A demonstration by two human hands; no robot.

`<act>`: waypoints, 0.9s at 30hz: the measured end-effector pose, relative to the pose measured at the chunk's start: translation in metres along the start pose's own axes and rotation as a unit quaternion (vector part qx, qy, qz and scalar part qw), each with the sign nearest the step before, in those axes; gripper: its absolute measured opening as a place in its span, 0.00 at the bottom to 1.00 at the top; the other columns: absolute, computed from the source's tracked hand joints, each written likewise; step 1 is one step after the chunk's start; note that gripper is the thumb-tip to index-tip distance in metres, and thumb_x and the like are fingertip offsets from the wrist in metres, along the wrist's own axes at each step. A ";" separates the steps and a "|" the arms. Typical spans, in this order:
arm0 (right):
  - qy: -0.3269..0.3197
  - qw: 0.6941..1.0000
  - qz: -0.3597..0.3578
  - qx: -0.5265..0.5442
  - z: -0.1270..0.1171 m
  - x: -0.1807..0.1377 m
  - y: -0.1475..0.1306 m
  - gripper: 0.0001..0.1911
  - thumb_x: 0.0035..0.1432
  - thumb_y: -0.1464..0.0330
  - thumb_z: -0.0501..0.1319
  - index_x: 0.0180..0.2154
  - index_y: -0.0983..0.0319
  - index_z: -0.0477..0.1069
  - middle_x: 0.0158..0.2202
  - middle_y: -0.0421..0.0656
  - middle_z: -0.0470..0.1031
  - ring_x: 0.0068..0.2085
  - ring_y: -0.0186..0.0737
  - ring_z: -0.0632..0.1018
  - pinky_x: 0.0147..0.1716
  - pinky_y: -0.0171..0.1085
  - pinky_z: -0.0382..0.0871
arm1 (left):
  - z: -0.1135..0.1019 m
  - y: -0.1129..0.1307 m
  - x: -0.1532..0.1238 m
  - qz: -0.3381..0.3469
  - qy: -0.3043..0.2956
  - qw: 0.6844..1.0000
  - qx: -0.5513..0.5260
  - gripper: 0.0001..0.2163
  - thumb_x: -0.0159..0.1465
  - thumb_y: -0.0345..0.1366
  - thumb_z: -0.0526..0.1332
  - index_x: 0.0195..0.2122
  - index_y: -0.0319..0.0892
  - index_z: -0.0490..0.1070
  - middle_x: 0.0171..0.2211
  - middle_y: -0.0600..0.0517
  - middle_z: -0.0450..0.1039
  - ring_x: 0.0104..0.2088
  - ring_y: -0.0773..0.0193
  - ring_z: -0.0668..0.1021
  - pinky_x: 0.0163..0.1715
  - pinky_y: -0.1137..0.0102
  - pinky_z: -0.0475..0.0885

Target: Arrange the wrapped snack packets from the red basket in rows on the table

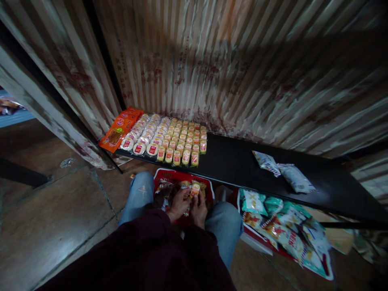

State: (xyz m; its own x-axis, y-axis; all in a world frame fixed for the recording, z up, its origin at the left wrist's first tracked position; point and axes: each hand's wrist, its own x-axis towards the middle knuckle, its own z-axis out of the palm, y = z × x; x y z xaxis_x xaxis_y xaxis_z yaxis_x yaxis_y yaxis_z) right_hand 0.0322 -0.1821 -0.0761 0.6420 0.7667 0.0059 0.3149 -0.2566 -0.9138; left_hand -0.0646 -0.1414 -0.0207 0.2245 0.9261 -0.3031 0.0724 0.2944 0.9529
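Note:
Between my knees, my left hand (pixel 180 205) and my right hand (pixel 199 209) are closed at the fingertips on a small yellow wrapped snack cake (pixel 195 189). It is held upright over a red basket (pixel 209 182), which contains several other wrapped snacks, partly covered by my hands. Just beyond, on a black shelf (pixel 230 155), similar yellow wrapped cakes (pixel 182 141) stand in tight rows. Left of these are rows of white round wrapped cakes (pixel 145 135), and flat orange packets (pixel 119 128) lie at the shelf's left end.
Two pale snack bags, a smaller one (pixel 266 161) and a larger one (pixel 295 178), lie on the shelf's right part. Under its front edge stands a second red basket (pixel 327 266) full of snack bags (pixel 281 230). Striped curtain (pixel 188 68) hangs behind, beside dark metal posts (pixel 106 56).

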 end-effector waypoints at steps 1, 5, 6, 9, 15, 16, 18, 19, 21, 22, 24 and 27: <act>0.000 1.000 0.005 -0.001 -0.001 0.002 0.000 0.36 0.57 0.46 0.49 0.55 0.63 0.70 0.55 0.54 0.75 0.55 0.52 0.75 0.53 0.46 0.68 | 0.001 0.003 0.001 0.003 0.000 1.000 0.005 0.16 0.54 0.19 0.60 0.40 0.42 0.76 0.45 0.48 0.75 0.45 0.61 0.76 0.54 0.66 0.69; 0.006 1.000 0.020 -0.006 -0.003 0.009 -0.004 0.38 0.55 0.45 0.50 0.56 0.64 0.69 0.56 0.56 0.74 0.55 0.53 0.75 0.52 0.47 0.68 | 0.006 0.008 0.005 0.033 -0.005 0.999 0.031 0.17 0.55 0.19 0.58 0.42 0.43 0.76 0.45 0.48 0.75 0.45 0.61 0.76 0.54 0.66 0.69; 0.008 1.000 0.020 -0.006 -0.004 0.011 -0.006 0.38 0.55 0.46 0.51 0.57 0.64 0.69 0.55 0.56 0.74 0.54 0.54 0.75 0.52 0.47 0.68 | 0.007 0.009 0.007 0.040 -0.007 0.999 0.035 0.17 0.55 0.19 0.57 0.42 0.43 0.76 0.45 0.48 0.75 0.45 0.61 0.76 0.53 0.66 0.69; 0.013 1.000 0.022 -0.004 -0.007 0.017 -0.011 0.37 0.55 0.46 0.52 0.56 0.65 0.69 0.53 0.55 0.75 0.52 0.53 0.76 0.51 0.48 0.68 | 0.010 0.015 0.010 0.047 -0.009 0.998 0.035 0.18 0.55 0.19 0.58 0.42 0.43 0.76 0.45 0.48 0.75 0.46 0.61 0.75 0.54 0.66 0.68; 0.022 1.000 -0.004 0.004 -0.013 0.030 -0.024 0.35 0.56 0.49 0.52 0.56 0.65 0.70 0.54 0.54 0.75 0.52 0.51 0.76 0.52 0.46 0.68 | 0.015 0.038 0.013 0.047 -0.017 0.997 0.050 0.17 0.55 0.20 0.58 0.42 0.44 0.76 0.44 0.49 0.75 0.46 0.59 0.75 0.56 0.65 0.68; 0.026 1.000 -0.015 0.006 -0.014 0.033 -0.027 0.34 0.56 0.50 0.52 0.56 0.65 0.70 0.54 0.55 0.75 0.52 0.51 0.76 0.52 0.47 0.68 | 0.016 0.042 0.013 0.048 -0.018 0.997 0.054 0.17 0.55 0.21 0.58 0.42 0.44 0.76 0.44 0.49 0.75 0.46 0.59 0.75 0.56 0.65 0.67; 0.039 0.998 -0.045 0.004 -0.016 0.038 -0.032 0.32 0.57 0.51 0.52 0.54 0.65 0.71 0.53 0.55 0.75 0.52 0.51 0.75 0.53 0.47 0.67 | 0.018 0.048 0.015 0.051 -0.019 0.997 0.060 0.17 0.55 0.21 0.58 0.42 0.44 0.76 0.43 0.49 0.75 0.47 0.59 0.74 0.56 0.65 0.67; 0.047 0.997 -0.060 0.000 -0.018 0.041 -0.034 0.31 0.57 0.51 0.52 0.53 0.65 0.72 0.52 0.55 0.75 0.52 0.51 0.75 0.53 0.48 0.67 | 0.019 0.050 0.016 0.052 -0.020 0.997 0.059 0.17 0.55 0.21 0.58 0.43 0.44 0.76 0.43 0.49 0.75 0.46 0.59 0.74 0.55 0.66 0.67; 0.059 0.995 -0.084 -0.014 -0.020 0.046 -0.038 0.31 0.57 0.51 0.51 0.51 0.66 0.73 0.49 0.57 0.76 0.50 0.52 0.74 0.52 0.48 0.67 | 0.022 0.055 0.019 0.055 -0.025 0.996 0.058 0.18 0.55 0.21 0.58 0.43 0.44 0.76 0.43 0.50 0.74 0.45 0.60 0.75 0.54 0.67 0.68; 0.064 0.994 -0.091 -0.020 -0.020 0.049 -0.040 0.31 0.57 0.51 0.51 0.50 0.67 0.73 0.47 0.57 0.76 0.50 0.52 0.74 0.52 0.49 0.67 | 0.024 0.058 0.021 0.059 -0.027 0.996 0.058 0.18 0.55 0.21 0.57 0.43 0.44 0.76 0.43 0.50 0.74 0.45 0.60 0.75 0.53 0.67 0.68; 0.068 0.993 -0.094 -0.029 -0.021 0.055 -0.043 0.32 0.57 0.50 0.50 0.49 0.67 0.74 0.46 0.57 0.75 0.49 0.53 0.74 0.51 0.49 0.67 | 0.026 0.063 0.024 0.067 -0.030 0.996 0.059 0.18 0.55 0.21 0.57 0.43 0.44 0.76 0.43 0.50 0.73 0.44 0.61 0.74 0.52 0.68 0.68; 0.073 0.993 -0.082 -0.036 -0.022 0.064 -0.048 0.32 0.57 0.49 0.50 0.49 0.67 0.73 0.46 0.57 0.74 0.47 0.52 0.74 0.50 0.48 0.67 | 0.030 0.071 0.030 0.072 -0.027 0.995 0.058 0.18 0.55 0.20 0.56 0.42 0.43 0.76 0.42 0.49 0.72 0.43 0.61 0.74 0.51 0.69 0.69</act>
State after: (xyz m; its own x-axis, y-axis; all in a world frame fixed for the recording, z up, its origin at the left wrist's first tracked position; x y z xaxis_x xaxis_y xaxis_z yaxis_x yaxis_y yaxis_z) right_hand 0.0739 -0.1334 -0.0230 0.6704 0.7097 0.2164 0.4696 -0.1801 -0.8643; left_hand -0.0234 -0.0997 0.0377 0.2928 0.9417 -0.1660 0.1457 0.1276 0.9811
